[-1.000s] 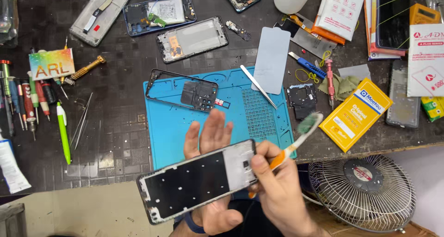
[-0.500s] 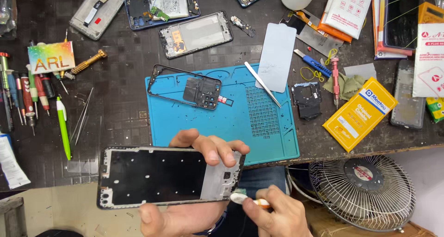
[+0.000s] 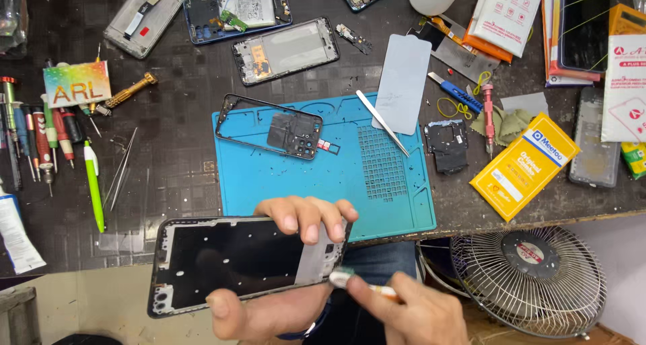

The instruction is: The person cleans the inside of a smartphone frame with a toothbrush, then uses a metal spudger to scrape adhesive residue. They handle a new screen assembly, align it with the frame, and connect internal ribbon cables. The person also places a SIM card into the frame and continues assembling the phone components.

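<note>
My left hand (image 3: 296,220) grips a black phone frame (image 3: 229,261) by its right end, fingers over the top edge, thumb under the bottom edge. It lies flat and lengthwise in front of the bench. My right hand (image 3: 410,311) holds a small brush with an orange handle (image 3: 377,290). Its pale head (image 3: 342,278) touches the frame's lower right corner. Behind them lies the blue work mat (image 3: 377,197).
On the mat lie a black frame with a camera plate (image 3: 276,126) and tweezers (image 3: 382,123). Further back are opened phones (image 3: 286,49), a grey sheet (image 3: 402,82) and boxes. Screwdrivers (image 3: 40,133) and a green pen (image 3: 93,183) lie left. A round fan (image 3: 528,278) stands lower right.
The phone frame turned from tilted to level and swung left. My right hand dropped from above the frame to its lower right corner, the brush head now against the edge.
</note>
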